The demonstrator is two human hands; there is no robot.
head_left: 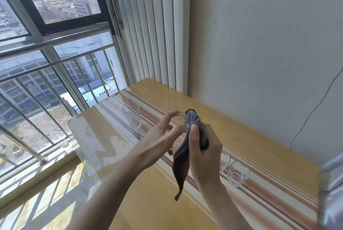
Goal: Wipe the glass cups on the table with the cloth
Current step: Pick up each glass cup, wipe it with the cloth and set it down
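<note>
My left hand [159,140] holds a small clear glass cup [181,118] above the table, fingers spread around it. My right hand [206,153] grips a grey-purple cloth [185,148]; the cloth's upper end is pushed into the cup and its tail hangs down. A tall glass [132,116] stands upright at the far side of the table [269,136], with another small glass [145,130] just in front of it. At the right stand a short glass [238,174] and one [225,160] partly hidden behind my right hand.
The table has a striped runner under a clear sheet and stands against a white wall. A window with a metal railing [55,66] is on the left, with a glass [65,145] on the sill. A grey object [332,192] sits at the right edge.
</note>
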